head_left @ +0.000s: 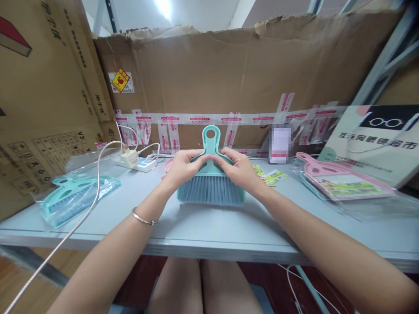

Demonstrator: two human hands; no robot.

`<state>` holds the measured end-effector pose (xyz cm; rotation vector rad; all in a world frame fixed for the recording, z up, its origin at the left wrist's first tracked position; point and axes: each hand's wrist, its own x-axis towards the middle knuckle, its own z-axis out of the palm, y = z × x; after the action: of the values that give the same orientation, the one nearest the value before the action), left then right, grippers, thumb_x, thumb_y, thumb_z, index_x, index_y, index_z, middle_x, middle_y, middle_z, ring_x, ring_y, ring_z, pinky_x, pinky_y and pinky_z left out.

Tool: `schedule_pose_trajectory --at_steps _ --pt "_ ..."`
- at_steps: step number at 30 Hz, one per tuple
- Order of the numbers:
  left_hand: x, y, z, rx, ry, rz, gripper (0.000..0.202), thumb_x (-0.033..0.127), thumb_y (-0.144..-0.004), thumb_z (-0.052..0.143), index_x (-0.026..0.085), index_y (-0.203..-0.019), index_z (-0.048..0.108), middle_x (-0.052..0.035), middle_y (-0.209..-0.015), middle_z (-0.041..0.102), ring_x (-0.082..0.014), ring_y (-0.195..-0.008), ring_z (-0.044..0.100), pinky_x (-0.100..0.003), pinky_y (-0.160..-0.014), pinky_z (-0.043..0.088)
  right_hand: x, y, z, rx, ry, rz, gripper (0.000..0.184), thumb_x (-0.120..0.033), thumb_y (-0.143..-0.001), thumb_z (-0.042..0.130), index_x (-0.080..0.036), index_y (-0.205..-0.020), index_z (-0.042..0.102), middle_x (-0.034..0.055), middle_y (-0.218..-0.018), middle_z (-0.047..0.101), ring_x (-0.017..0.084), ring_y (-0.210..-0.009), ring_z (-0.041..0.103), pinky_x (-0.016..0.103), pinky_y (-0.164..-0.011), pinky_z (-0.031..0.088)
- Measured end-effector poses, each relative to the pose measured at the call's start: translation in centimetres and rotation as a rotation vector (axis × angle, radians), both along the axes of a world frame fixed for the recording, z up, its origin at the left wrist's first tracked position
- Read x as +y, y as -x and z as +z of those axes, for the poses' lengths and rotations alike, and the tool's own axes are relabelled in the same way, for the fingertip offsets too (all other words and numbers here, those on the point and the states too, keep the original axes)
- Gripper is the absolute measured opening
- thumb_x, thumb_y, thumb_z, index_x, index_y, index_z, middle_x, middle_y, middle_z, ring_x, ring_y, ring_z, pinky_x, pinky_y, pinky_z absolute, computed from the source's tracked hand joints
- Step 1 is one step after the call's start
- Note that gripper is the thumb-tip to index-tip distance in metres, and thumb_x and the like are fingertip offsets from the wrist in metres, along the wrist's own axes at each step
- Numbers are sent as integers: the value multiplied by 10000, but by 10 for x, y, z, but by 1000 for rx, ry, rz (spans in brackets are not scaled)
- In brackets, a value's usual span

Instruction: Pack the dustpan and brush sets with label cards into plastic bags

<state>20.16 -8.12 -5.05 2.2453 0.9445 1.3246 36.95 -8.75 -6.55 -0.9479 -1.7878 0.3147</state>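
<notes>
Both my hands grip a teal hand brush [209,168], upright above the middle of the table. Its looped handle with a round hole points up, and its grey-blue bristles [211,190] hang down. A teal edge shows at both sides of the bristles, seemingly a dustpan behind the brush, mostly hidden. My left hand [186,165] holds the left side, thumb on the front and fingers behind. On the right side my right hand [240,168] grips the same way. Both thumbs nearly meet at the base of the handle.
A bagged teal brush set [78,196] lies left, a bagged pink dustpan [347,174] right. A white cable [98,174] crosses the left side near a power strip [145,164]. Behind stand a phone [279,144], label cards [274,177], a paper bag [376,148] and cardboard [196,74].
</notes>
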Motion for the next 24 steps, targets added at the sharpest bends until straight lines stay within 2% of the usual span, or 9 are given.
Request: schedule_pose_trajectory --at_steps 5,10,13,16,18,19,20,22,24 --pt "1 0 1 -23 46 -4 330 420 -788 558 121 -789 697 -15 -736 639 -154 -707 550 -238 -660 414 3 -3 0 -3 -6 4 280 -444 -804 538 -174 -778 607 1 -771 613 156 -761 537 242 -683 403" --pt "4 8 -1 -70 283 -74 402 470 -788 565 177 -1053 642 -44 -970 653 -169 -841 568 -254 -733 428 9 -10 1 141 14 -10 348 -522 -773 558 -177 -757 599 -3 -752 609 152 -741 547 254 -689 423" --pt "6 11 -5 -89 344 -65 429 520 -796 532 189 -1051 632 -37 -931 638 -165 -807 558 -250 -691 424 16 -21 6 217 115 17 425 -599 -720 584 -180 -784 604 12 -789 628 161 -762 573 269 -706 450" --pt "8 12 -7 -119 328 -9 412 536 -774 552 173 -944 647 -26 -857 613 -158 -765 542 -234 -636 407 27 -48 13 178 295 83 520 -655 -796 420 -201 -998 577 54 -957 653 172 -837 609 292 -744 483" --pt "8 13 -7 -170 351 24 408 546 -754 571 169 -896 635 -16 -797 594 -153 -723 536 -230 -600 400 37 -77 13 61 382 -77 495 -573 -888 245 -219 -1141 482 80 -1063 634 164 -879 616 295 -749 495" --pt "9 13 -7 -202 370 31 408 550 -746 577 169 -883 625 -11 -769 584 -151 -699 535 -231 -584 400 43 -93 12 -46 396 -258 434 -503 -911 220 -230 -1160 448 79 -1094 622 152 -894 611 283 -755 492" --pt "9 13 -7 -233 387 32 407 552 -739 583 167 -868 613 -6 -745 573 -148 -676 531 -232 -570 400 48 -110 9 -109 439 -349 352 -433 -895 322 -204 -1116 471 111 -1093 615 175 -911 603 304 -770 483" --pt "10 15 -7 -287 393 26 397 546 -729 598 160 -823 589 1 -710 550 -136 -642 515 -227 -550 398 56 -140 1 -233 542 -449 194 -257 -748 558 -164 -919 554 151 -971 634 242 -879 594 369 -785 457" --pt "11 16 -7 -320 380 13 383 532 -723 614 156 -786 569 5 -697 533 -126 -634 503 -219 -543 401 60 -162 -8 -341 649 -464 185 -101 -588 631 -162 -753 575 144 -846 636 276 -826 587 401 -772 435"
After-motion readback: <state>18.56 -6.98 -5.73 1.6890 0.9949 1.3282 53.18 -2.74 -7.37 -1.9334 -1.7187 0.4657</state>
